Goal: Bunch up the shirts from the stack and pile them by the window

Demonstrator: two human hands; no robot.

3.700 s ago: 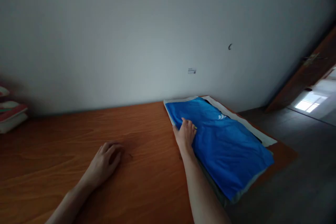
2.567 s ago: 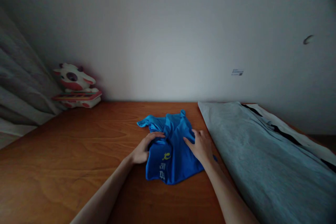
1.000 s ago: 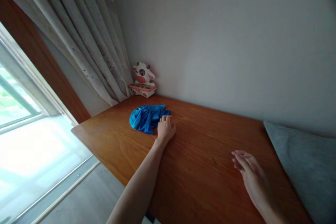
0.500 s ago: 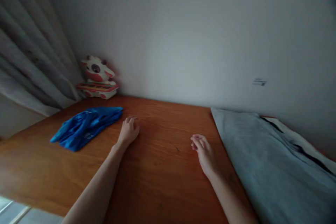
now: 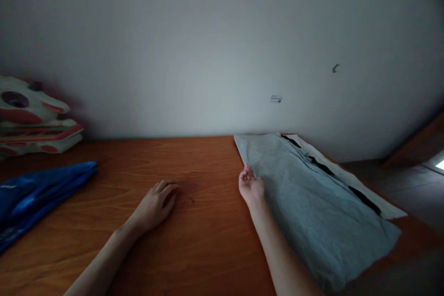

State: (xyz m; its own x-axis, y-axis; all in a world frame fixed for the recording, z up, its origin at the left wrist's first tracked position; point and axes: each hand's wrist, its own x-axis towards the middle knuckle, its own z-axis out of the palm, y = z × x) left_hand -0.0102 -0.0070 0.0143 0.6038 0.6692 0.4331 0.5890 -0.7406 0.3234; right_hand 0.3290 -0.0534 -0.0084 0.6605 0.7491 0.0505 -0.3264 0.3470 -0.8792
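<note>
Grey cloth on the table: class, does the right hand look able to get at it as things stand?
Probably yes: the right hand is right at the left edge of the grey cloth, with nothing visible in between. Whether it grips is unclear.

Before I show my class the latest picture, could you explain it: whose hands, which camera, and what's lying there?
No machine here: a camera worn on a person's head looks forward and down at their two bare hands. The left hand is on the wooden table, holding nothing visible. The right hand is at the edge of a grey cloth; whether it grips it, I can't tell. Pale material shows along that cloth's far side. At the left are blue cloth and a cow-shaped toy.
</note>
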